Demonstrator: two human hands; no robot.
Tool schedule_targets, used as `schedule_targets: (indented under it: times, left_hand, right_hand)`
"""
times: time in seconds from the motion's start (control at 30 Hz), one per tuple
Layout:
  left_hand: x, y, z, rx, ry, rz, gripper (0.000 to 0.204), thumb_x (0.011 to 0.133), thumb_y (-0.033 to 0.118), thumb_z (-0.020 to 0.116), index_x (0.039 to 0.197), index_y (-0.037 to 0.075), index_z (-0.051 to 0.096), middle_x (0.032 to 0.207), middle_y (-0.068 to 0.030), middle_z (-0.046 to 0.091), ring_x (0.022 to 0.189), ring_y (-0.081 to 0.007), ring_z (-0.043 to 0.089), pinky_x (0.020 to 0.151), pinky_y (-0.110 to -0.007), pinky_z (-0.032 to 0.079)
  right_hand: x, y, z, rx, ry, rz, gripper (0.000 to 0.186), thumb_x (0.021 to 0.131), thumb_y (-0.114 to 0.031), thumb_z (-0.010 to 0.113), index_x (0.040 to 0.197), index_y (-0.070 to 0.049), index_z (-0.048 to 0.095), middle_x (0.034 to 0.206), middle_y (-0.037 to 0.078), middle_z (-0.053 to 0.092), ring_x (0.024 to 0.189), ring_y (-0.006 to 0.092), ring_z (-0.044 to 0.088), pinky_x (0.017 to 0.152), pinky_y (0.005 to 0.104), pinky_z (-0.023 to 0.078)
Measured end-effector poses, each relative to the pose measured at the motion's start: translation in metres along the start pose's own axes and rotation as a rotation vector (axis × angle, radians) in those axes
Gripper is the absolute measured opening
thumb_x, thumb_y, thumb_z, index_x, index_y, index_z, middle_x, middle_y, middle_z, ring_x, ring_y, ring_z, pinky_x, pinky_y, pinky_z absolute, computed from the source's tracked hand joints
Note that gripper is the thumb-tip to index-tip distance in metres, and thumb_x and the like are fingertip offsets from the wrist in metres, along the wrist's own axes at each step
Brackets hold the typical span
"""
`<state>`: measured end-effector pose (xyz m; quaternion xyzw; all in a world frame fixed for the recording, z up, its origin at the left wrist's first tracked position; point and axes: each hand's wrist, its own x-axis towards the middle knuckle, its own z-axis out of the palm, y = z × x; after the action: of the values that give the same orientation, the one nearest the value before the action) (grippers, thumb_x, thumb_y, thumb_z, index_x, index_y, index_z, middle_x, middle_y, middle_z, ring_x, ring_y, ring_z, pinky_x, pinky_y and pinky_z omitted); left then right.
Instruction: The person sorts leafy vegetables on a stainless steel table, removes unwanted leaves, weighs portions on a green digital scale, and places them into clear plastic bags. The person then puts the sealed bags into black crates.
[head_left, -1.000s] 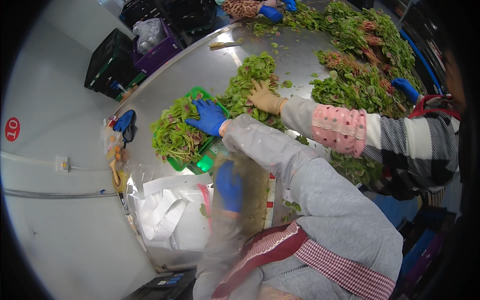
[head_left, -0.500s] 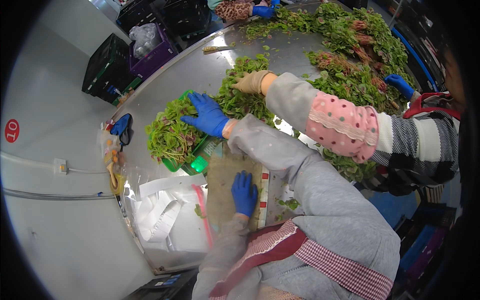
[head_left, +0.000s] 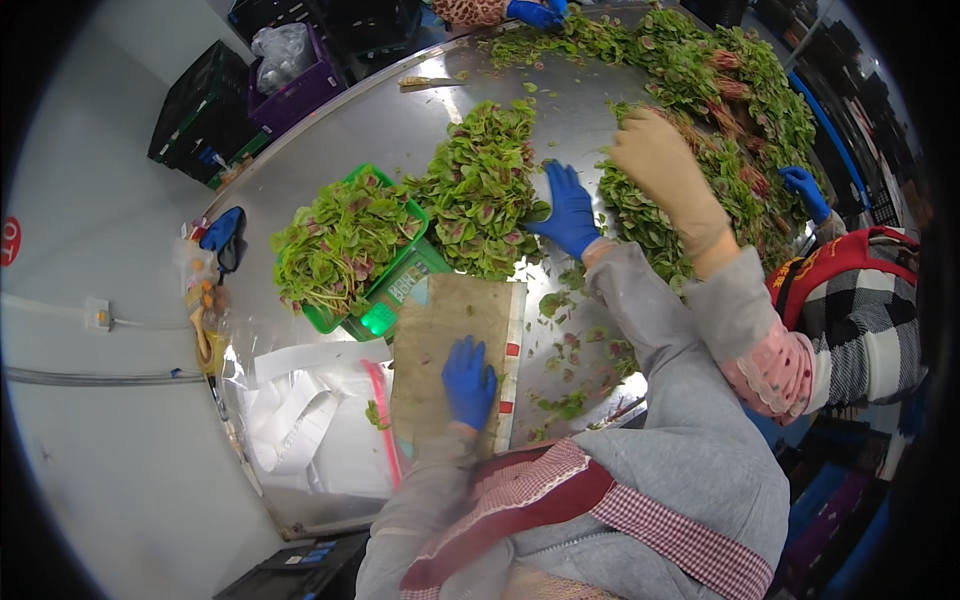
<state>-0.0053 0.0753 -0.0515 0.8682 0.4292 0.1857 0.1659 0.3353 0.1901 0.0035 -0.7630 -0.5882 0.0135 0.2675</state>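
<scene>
My left hand, in a blue glove, lies flat on a worn brown board with its fingers stretched out. Also gloved in blue, my right hand spreads its fingers at the right side of a heap of red-and-green leafy greens; its thumb side meets the leaves, and nothing shows in its grip. Left of that heap, more leafy greens overfill a green tray. The tray rests on a green scale with a lit display.
A co-worker's beige-gloved hand reaches over bunched greens at the right; a blue-gloved hand is beyond. A knife lies at the back. Plastic bags and a paper strip are left of the board. Crates stand far left.
My right hand has moved right, from the tray's greens to the far side of the middle heap. The co-worker's beige-gloved hand has left that heap and gone right. My left hand stays on the board.
</scene>
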Motion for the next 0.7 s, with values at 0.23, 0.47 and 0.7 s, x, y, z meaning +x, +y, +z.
schedule_targets:
  times: [0.23, 0.47, 0.7]
  left_hand:
    - [0.0, -0.006, 0.003, -0.005, -0.011, -0.003, 0.049, 0.084, 0.018, 0.062, 0.131, 0.008, 0.054, 0.141, -0.0157, 0.047, 0.131, -0.0379, 0.041, 0.103, -0.049, 0.035]
    - [0.0, 0.003, -0.006, 0.013, -0.06, -0.031, 0.051, 0.086, 0.019, 0.061, 0.134, 0.008, 0.052, 0.143, -0.0148, 0.045, 0.133, -0.0365, 0.04, 0.103, -0.048, 0.035]
    - [0.002, 0.0, -0.005, 0.043, -0.091, -0.053, 0.049, 0.087, 0.022, 0.059, 0.134, 0.008, 0.052, 0.143, -0.0142, 0.045, 0.135, -0.0344, 0.038, 0.106, -0.046, 0.033]
  right_hand:
    - [0.097, -0.028, 0.022, -0.192, -0.336, -0.205, 0.138, 0.051, -0.056, 0.086, 0.153, -0.004, 0.009, 0.155, 0.024, 0.021, 0.143, 0.0434, 0.02, 0.116, 0.0514, 0.021]
    - [0.123, -0.035, 0.053, -0.186, -0.472, -0.346, 0.125, 0.057, -0.049, 0.085, 0.152, -0.006, 0.018, 0.147, 0.024, 0.038, 0.139, 0.044, 0.029, 0.113, 0.052, 0.026]
    - [0.101, -0.028, 0.049, 0.107, -0.307, -0.184, 0.08, 0.068, -0.037, 0.08, 0.134, -0.003, 0.05, 0.123, 0.023, 0.06, 0.113, 0.0368, 0.059, 0.098, 0.0435, 0.045]
